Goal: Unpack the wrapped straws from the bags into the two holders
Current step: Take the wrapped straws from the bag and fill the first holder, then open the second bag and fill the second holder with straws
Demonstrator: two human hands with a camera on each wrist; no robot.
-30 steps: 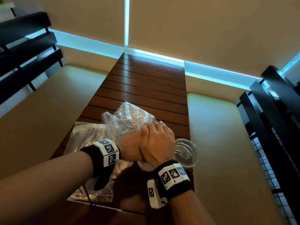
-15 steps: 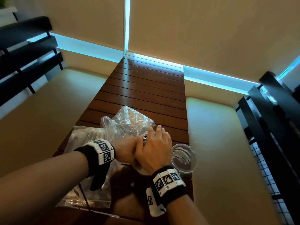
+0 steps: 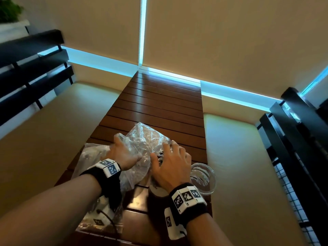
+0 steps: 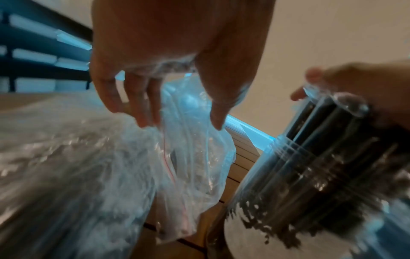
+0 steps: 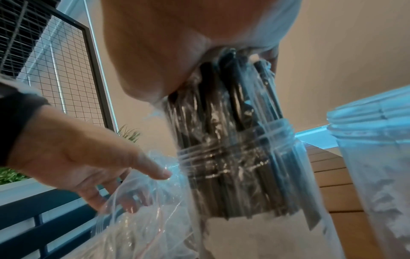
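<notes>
A bundle of dark wrapped straws (image 5: pixel 221 131) stands in a clear plastic holder (image 5: pixel 244 175) on the wooden table. My right hand (image 3: pixel 170 162) caps the straw tops from above, its fingers spread and bent down around them. My left hand (image 3: pixel 122 151) reaches left of it, its straight fingers (image 4: pixel 144 112) touching a crumpled clear zip bag (image 3: pixel 145 137). A second clear holder (image 3: pixel 204 178) stands just right of the first; it looks empty in the head view. Another clear bag (image 3: pixel 92 153) lies flat under my left forearm; its contents are unclear.
The slatted wooden table (image 3: pixel 159 103) runs away from me, bare beyond the bags. Cream benches (image 3: pixel 248 157) flank it on both sides. Black slatted backrests (image 3: pixel 26 77) stand at the far left and right, and a wire grid panel (image 3: pixel 292 201) at the right.
Both hands were clasped together over the straw bundle. My left hand has let go and moved left onto the crumpled bag, while my right hand stays on the straw tops with its fingers spread.
</notes>
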